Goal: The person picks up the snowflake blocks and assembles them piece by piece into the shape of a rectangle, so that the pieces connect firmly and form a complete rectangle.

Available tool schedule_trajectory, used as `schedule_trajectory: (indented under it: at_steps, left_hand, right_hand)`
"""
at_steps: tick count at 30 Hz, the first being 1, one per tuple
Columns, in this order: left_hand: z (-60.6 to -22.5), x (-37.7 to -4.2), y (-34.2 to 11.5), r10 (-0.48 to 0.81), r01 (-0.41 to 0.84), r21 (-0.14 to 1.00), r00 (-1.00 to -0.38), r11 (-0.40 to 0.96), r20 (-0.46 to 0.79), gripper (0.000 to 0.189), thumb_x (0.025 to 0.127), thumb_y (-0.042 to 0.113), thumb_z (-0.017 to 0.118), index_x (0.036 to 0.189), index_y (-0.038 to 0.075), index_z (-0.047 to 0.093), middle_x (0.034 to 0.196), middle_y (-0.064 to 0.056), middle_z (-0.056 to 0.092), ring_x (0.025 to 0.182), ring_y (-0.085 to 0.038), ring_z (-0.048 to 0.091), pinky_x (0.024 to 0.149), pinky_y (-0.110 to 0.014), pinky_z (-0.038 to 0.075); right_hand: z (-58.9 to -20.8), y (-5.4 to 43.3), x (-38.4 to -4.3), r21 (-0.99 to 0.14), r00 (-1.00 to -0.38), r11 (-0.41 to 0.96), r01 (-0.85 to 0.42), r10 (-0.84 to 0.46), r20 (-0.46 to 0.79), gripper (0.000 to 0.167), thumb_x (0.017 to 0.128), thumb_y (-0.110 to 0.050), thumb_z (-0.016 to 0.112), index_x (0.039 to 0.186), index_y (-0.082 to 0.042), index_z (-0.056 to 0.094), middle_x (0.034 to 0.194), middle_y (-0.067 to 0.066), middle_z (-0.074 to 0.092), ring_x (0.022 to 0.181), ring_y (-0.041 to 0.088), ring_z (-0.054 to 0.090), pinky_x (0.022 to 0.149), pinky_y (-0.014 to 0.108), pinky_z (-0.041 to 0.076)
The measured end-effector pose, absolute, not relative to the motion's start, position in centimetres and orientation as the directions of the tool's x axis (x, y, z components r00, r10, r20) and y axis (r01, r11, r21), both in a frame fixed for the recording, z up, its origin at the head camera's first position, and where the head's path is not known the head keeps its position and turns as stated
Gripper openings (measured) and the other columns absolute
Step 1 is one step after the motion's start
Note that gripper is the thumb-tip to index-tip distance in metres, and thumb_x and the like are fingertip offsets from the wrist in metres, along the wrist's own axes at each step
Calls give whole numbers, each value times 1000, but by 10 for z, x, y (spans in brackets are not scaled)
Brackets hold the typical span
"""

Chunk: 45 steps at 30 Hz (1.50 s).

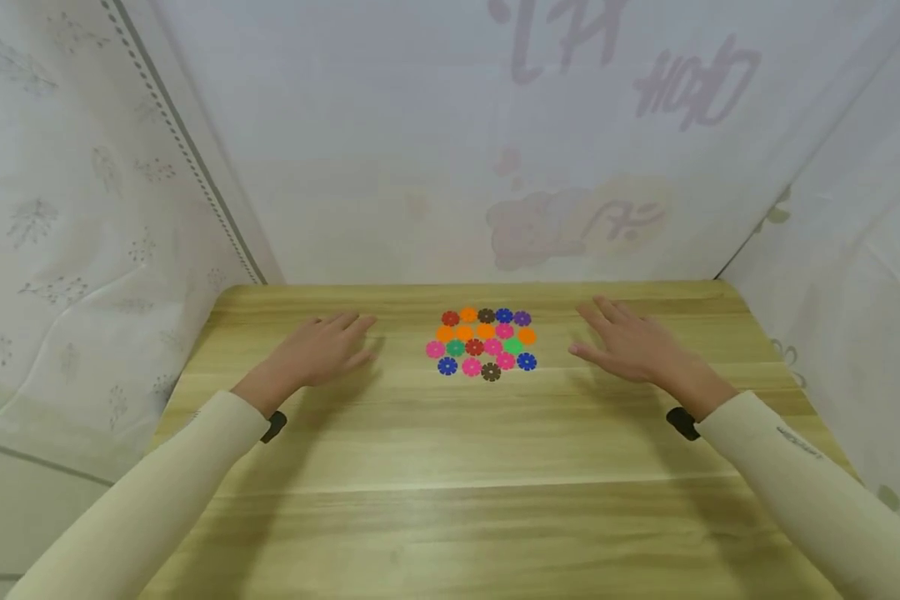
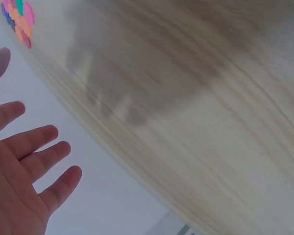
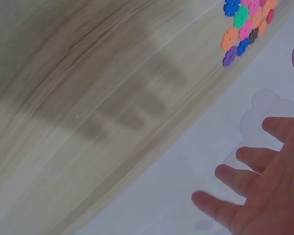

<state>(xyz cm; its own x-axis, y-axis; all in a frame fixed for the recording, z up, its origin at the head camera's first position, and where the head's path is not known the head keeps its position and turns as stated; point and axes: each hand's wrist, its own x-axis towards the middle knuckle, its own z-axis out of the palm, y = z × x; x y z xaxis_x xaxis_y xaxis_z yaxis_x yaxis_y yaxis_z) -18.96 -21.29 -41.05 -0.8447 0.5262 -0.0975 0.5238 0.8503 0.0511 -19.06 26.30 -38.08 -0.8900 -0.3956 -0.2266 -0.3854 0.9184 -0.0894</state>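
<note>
Several flat, notched plastic discs lie in rough rows on the table, among them an orange disc, a purple disc, a green disc and a brown disc. To their left, my left hand hovers over the wood with fingers spread, holding nothing. On the other side my right hand is held up likewise, its fingers apart and its palm bare. Both wrist views show the hands' shadows on the table and part of the disc cluster, such as a blue disc in the right wrist view.
The wooden table reaches back to a pale printed curtain. More patterned sheeting hangs at the left and at the right. A dark wrist device sits under the left cuff, another under the right.
</note>
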Motion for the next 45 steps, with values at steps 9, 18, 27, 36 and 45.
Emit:
schedule_trajectory:
  at_steps: [9, 18, 27, 36, 45]
  left_hand:
    - [-416, -208, -198, 508, 488, 159, -854, 858, -116, 50, 102, 32, 48, 144, 6, 43, 137, -20, 54, 119, -39, 56, 97, -55, 46]
    - [-420, -219, -180, 435, 374, 360, -894, 855, -107, 51, 101, 34, 48, 146, 8, 43, 136, -18, 56, 123, -37, 55, 100, -56, 44]
    - [-425, -219, -166, 355, 260, 566, -933, 782, -62, 49, 101, 35, 51, 142, 7, 48, 118, -18, 66, 107, -34, 64, 92, -51, 50]
    - [-436, -221, -153, 201, -13, 843, -969, 538, -144, 46, 101, 29, 53, 140, 5, 49, 113, -22, 67, 85, -34, 70, 74, -44, 57]
    - [-445, -219, -143, 119, -287, 912, -936, 292, -332, 46, 100, 27, 54, 138, 2, 50, 99, -28, 69, 69, -34, 71, 68, -41, 60]
  right_hand:
    - [-388, 249, -209, -213, -874, 901, -378, -423, -238, 82, 97, -65, 35, 155, -9, 22, 154, 26, 29, 139, 48, 30, 110, 64, 27]
    - [-396, 237, -219, -452, -874, 860, -238, -392, -286, 75, 99, -57, 40, 155, -10, 23, 143, 25, 46, 126, 42, 51, 102, 63, 38]
    - [-406, 238, -227, -671, -866, 741, -31, -355, -352, 73, 98, -52, 50, 152, -8, 30, 117, 27, 65, 93, 33, 70, 83, 45, 57]
    - [-423, 242, -226, -806, -840, 573, 150, -356, -409, 64, 98, -42, 56, 148, -6, 39, 106, 28, 68, 89, 36, 71, 78, 45, 58]
    - [-435, 237, -222, -847, -842, 496, 190, -362, -401, 53, 98, -34, 58, 141, -4, 48, 97, 27, 69, 82, 35, 72, 74, 44, 59]
